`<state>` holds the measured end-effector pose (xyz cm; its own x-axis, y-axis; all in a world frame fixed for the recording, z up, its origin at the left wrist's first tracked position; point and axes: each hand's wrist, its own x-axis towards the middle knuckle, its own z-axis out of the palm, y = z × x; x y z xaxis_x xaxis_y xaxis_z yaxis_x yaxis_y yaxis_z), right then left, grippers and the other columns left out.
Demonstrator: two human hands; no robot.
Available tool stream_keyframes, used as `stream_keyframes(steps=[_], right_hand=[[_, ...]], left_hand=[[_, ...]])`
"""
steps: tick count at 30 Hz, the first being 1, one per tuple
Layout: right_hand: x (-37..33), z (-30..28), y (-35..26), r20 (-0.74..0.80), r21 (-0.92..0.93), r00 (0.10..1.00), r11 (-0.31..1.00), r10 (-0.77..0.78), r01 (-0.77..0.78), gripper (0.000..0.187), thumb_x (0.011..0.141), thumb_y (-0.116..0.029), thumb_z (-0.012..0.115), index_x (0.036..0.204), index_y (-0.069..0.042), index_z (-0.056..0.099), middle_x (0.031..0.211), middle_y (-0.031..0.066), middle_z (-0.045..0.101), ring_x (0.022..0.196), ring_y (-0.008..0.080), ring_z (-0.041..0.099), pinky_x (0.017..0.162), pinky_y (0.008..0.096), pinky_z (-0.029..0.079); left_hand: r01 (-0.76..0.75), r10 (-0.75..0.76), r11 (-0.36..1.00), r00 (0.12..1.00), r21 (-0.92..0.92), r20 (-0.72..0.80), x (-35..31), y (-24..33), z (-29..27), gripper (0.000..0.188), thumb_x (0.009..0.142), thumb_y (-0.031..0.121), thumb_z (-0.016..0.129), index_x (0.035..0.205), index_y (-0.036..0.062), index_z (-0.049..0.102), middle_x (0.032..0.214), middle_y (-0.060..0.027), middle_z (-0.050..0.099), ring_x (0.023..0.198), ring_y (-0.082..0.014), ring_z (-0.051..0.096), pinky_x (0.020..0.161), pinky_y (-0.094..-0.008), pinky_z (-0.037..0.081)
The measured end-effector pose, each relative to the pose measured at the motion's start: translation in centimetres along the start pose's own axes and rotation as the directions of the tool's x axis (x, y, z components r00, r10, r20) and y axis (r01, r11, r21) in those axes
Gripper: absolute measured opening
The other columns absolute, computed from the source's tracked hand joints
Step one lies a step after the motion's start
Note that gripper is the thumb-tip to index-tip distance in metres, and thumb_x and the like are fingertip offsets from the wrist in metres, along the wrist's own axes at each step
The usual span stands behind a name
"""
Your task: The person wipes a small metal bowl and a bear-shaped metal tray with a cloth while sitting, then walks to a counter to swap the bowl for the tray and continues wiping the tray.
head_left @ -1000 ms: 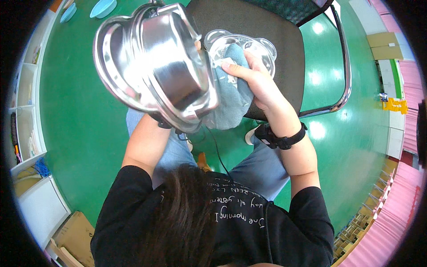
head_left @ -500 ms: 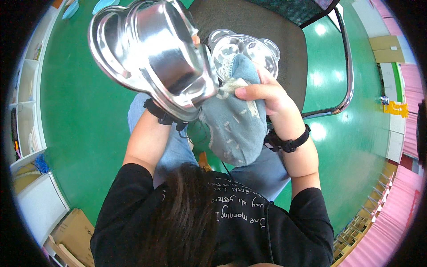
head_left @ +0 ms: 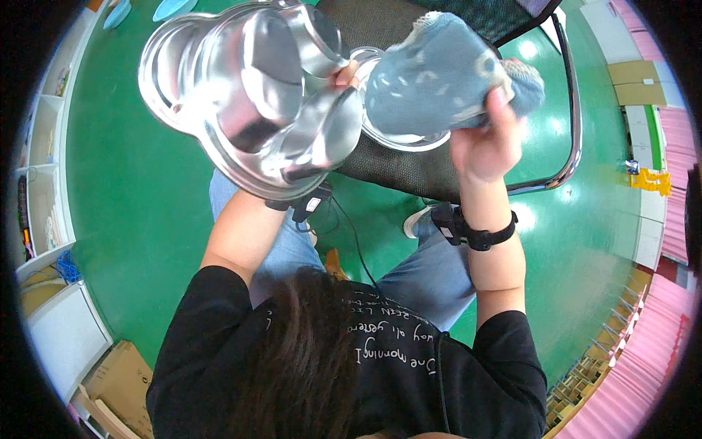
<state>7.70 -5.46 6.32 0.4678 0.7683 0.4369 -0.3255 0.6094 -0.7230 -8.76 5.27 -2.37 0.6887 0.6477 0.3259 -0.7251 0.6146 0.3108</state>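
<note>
A shiny steel divided tray [head_left: 256,80], rounded and lobed, is tilted up in front of me with its bulging underside showing. My left hand [head_left: 349,74] grips it from behind; only some fingertips show at its right side, and the rest of the hand is hidden. To the right, my right hand [head_left: 488,143] pinches a blue-grey cloth [head_left: 431,77] with pale patterning. The cloth is bunched and raised, apart from the tray. Behind and below it, a clear lobed lid [head_left: 409,142] lies on the chair seat, partly covered by the cloth.
The dark mesh chair [head_left: 409,172] with a chrome frame [head_left: 574,139] stands before my knees. A thin black cable [head_left: 357,245] hangs between my legs. White shelves [head_left: 47,168] line the left side, with a cardboard box [head_left: 121,380] below. Light-blue basins [head_left: 173,9] sit at far left.
My right hand has moved up and to the right, taking the cloth away from the tray. The tray has turned slightly in my left hand, and more fingertips show at its side.
</note>
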Motion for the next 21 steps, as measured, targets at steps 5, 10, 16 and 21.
stream_keyframes(steps=[5, 10, 16, 21], right_hand=[[-1.6, 2.6, -1.1, 0.766, -0.363, 0.592, 0.591, -0.251, 0.720, 0.033, 0.071, -0.010, 0.070, 0.098, -0.008, 0.052, 0.109, 0.0174, 0.063, 0.098, 0.0331, 0.062, 0.073, 0.0367, 0.050], [-3.1, 3.7, 1.3, 0.802, -0.291, 0.463, 0.430, -0.378, 0.855, 0.016, 0.070, -0.011, 0.066, 0.083, -0.007, 0.058, 0.104, 0.0105, 0.066, 0.092, 0.0323, 0.064, 0.060, 0.0324, 0.050], [-3.1, 3.3, 1.6, 0.846, -0.291, 0.389, 0.298, -0.364, 0.909, 0.015, 0.072, -0.010, 0.066, 0.085, -0.007, 0.059, 0.100, 0.0084, 0.068, 0.089, 0.0309, 0.064, 0.062, 0.0338, 0.051], [-2.4, 2.2, 2.4, 0.829, -0.381, 0.477, 0.329, -0.292, 0.864, 0.018, 0.069, -0.014, 0.068, 0.084, -0.006, 0.062, 0.102, 0.0104, 0.068, 0.091, 0.0322, 0.064, 0.064, 0.0358, 0.052]], left_hand=[[-0.002, 0.002, 1.000, 1.000, 0.016, -0.002, -1.0, -0.6, 0.8, 0.018, 0.095, 0.021, 0.054, 0.102, 0.0063, 0.047, 0.091, -0.0045, 0.046, 0.081, -0.0135, 0.052, 0.066, -0.0218, 0.043], [-0.037, 0.037, 0.999, 0.999, 0.008, -0.017, -1.8, -0.7, 1.6, 0.019, 0.095, 0.021, 0.053, 0.105, 0.0062, 0.046, 0.094, -0.0051, 0.046, 0.084, -0.0141, 0.051, 0.069, -0.0226, 0.043], [-0.112, 0.111, 0.993, 0.993, -0.038, -0.043, -2.1, 1.2, 1.7, 0.020, 0.096, 0.021, 0.051, 0.108, 0.0061, 0.045, 0.098, -0.0058, 0.046, 0.088, -0.0149, 0.051, 0.073, -0.0235, 0.042], [-0.046, 0.045, 0.997, 0.999, 0.057, 0.009, -3.5, 1.0, 2.4, 0.022, 0.096, 0.021, 0.050, 0.111, 0.0060, 0.044, 0.101, -0.0063, 0.046, 0.091, -0.0155, 0.051, 0.076, -0.0243, 0.042]])
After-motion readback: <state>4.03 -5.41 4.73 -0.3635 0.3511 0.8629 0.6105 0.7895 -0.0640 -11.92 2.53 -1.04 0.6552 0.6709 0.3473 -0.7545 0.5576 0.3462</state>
